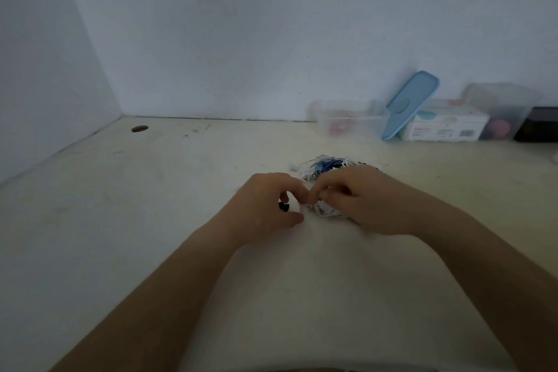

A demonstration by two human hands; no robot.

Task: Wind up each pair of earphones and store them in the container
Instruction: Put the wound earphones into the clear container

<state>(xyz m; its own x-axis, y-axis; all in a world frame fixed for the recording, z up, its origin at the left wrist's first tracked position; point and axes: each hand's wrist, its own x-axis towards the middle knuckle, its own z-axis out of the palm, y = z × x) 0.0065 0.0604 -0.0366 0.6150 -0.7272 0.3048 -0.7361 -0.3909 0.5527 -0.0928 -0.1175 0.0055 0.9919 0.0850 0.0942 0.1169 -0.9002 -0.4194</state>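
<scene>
- Risk: the white coil (324, 211) under your right hand (365, 202) looks loose. Ease the grip before the end is tucked and it will likely spring open, so you wind it again.
- Risk: the coil sits just beside the pile (329, 164) of other earphones, white and blue cords tangled together. Lift without checking and a stray loop may snag and drag the pile along.
- Risk: the container (347, 121) is well apart, at the back right by the wall. The blue lid (412, 103) leans between it and a white box (444, 127). A slack coil could shed turns on that carry. Knock the lid and it may fall over the opening.
- The frame is dim and blurred, so I can't tell whether cord runs from the coil to the buds (283, 206). If it does, pulling your hands apart would unwind it.
- Left hand (265, 205): fingers curled, thumb in, pinching the black buds at the fingertips, low over the surface (151, 190).
- Right hand: fingers curled down over the coil, gripping it. Its fingertips meet those of the left hand.
- My read: you're mid-wind and this pair is not yet stored. Something pinkish is in the container, too blurred to name.
</scene>
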